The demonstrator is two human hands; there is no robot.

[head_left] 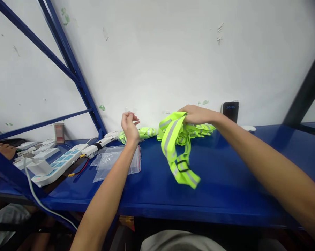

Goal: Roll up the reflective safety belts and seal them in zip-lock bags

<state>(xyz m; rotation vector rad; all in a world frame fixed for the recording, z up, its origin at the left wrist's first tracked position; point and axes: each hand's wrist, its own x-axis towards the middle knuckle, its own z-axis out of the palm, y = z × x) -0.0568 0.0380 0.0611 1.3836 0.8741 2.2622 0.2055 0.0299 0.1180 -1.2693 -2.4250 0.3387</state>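
Note:
My right hand (197, 114) grips a bunched neon-yellow reflective strap (170, 137) with silver stripes, held above the blue table. One end of it dangles down with a black buckle (182, 166); the fingertips are partly hidden behind the fabric. To the left, my left hand (130, 126) is raised, its fingers loosely bent and slightly apart, with nothing visible in them. Behind that hand lies a folded yellow reflective bundle (147, 132) near the wall. More yellow reflective straps (204, 129) lie behind my right hand. Clear zip bags (111, 158) rest flat by my left forearm.
A white power strip (60, 165) with plugs and cables lies at the left, near a small white fan (111, 135). A dark device showing a clock (230, 111) stands by the wall. Blue metal posts (76, 76) frame the table (225, 195). Another person's hand (6, 150) is far left.

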